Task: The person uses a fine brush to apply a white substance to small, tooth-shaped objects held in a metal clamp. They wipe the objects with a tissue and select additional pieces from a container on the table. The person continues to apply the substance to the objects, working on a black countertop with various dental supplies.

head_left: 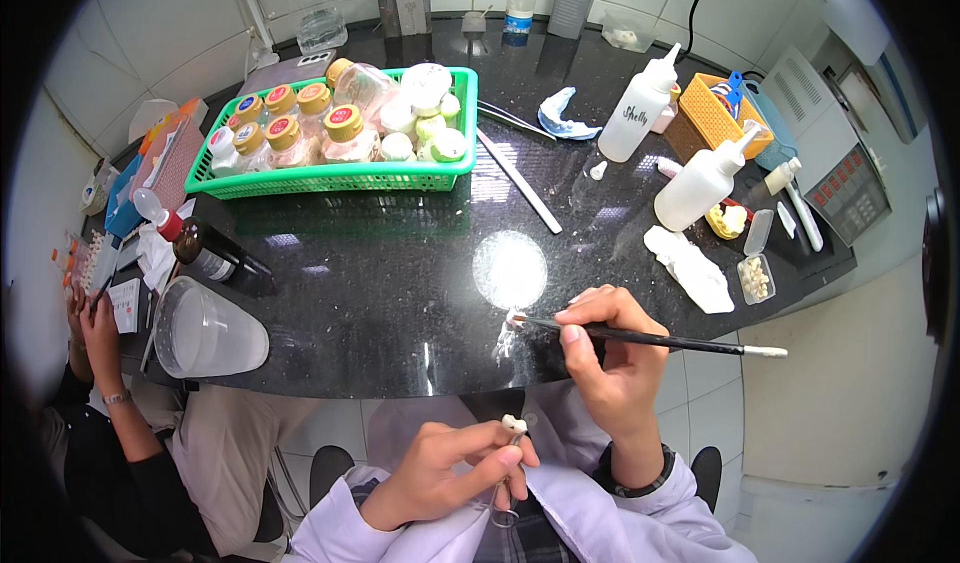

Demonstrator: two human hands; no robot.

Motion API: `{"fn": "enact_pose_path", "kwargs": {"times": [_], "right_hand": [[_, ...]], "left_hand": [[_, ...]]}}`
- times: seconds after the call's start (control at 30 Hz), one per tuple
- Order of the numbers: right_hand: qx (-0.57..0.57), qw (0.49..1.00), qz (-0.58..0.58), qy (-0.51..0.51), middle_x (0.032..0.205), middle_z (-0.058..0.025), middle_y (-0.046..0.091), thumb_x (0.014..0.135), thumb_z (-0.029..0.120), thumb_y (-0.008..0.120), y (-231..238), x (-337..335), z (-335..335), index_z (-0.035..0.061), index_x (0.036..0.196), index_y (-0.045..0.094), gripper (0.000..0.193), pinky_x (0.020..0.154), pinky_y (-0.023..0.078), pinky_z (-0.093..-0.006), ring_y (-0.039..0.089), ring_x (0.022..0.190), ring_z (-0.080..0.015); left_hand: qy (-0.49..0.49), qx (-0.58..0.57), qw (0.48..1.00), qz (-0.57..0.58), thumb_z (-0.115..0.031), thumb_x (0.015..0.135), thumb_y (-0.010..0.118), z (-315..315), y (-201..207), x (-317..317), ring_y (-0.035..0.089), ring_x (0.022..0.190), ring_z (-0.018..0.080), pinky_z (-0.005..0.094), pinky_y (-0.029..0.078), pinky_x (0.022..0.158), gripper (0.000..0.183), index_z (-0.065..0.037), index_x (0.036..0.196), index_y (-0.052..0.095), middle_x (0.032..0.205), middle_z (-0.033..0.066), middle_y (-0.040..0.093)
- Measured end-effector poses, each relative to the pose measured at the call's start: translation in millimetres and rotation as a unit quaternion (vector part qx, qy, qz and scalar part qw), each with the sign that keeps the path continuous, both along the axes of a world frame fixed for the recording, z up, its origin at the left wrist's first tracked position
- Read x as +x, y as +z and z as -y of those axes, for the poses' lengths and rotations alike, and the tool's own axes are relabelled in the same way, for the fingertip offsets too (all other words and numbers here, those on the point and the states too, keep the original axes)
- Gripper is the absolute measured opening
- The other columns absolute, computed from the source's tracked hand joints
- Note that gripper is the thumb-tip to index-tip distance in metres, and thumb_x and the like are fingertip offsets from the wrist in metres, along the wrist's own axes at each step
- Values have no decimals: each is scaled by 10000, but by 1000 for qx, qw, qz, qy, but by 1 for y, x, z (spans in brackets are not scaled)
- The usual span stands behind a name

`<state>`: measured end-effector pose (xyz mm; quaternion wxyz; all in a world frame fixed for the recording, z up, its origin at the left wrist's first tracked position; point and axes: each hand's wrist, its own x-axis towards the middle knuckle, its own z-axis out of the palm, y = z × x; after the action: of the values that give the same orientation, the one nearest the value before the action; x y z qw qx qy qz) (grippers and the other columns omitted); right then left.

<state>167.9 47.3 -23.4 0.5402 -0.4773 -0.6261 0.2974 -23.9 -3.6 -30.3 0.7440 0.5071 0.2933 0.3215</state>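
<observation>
My right hand (615,363) pinches a thin black-handled brush (680,342) with a white end. The bristles meet a small smear of white paste (509,335) on the black counter. Below the counter's front edge, my left hand (455,471) is closed round a slim metal clamp (507,514) with a ring handle. A small white tooth-shaped piece (513,424) stands at its top, beside my index fingertip. The clamp's middle is partly hidden by my fingers.
A green basket (330,178) of gold-capped jars stands back left, near a brown bottle (215,248) and a clear plastic cup (205,333). White squeeze bottles (640,108), crumpled tissue (690,268) and a small box of tooth pieces (755,278) lie right. A co-worker's hands (95,318) are far left.
</observation>
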Motion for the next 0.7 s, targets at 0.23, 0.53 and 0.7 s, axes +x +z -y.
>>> {"fn": "enact_pose_path", "kwargs": {"times": [0.23,0.53,0.7], "right_hand": [[60,998,30,-17,696,-56,583,739,29,639,-6,0,-3,10,805,620,71,522,387,-245,522,571,-126],[32,999,0,-44,690,-60,578,746,42,640,-6,-1,-1,18,809,624,70,519,384,-241,529,578,-119],[43,997,1,-57,677,-48,571,743,37,634,-5,0,-1,13,796,618,60,534,384,-237,525,592,-113]], "left_hand": [[16,3,1000,-2,-120,946,479,1,0,0,637,570,129,227,486,534,214,52,947,606,687,94,657],[4,1,1000,-3,-118,946,479,0,0,-1,639,574,131,225,488,537,216,60,960,600,696,102,656],[0,19,1000,3,-60,937,466,-3,5,-1,648,573,180,244,520,514,230,132,906,589,685,172,648]]}}
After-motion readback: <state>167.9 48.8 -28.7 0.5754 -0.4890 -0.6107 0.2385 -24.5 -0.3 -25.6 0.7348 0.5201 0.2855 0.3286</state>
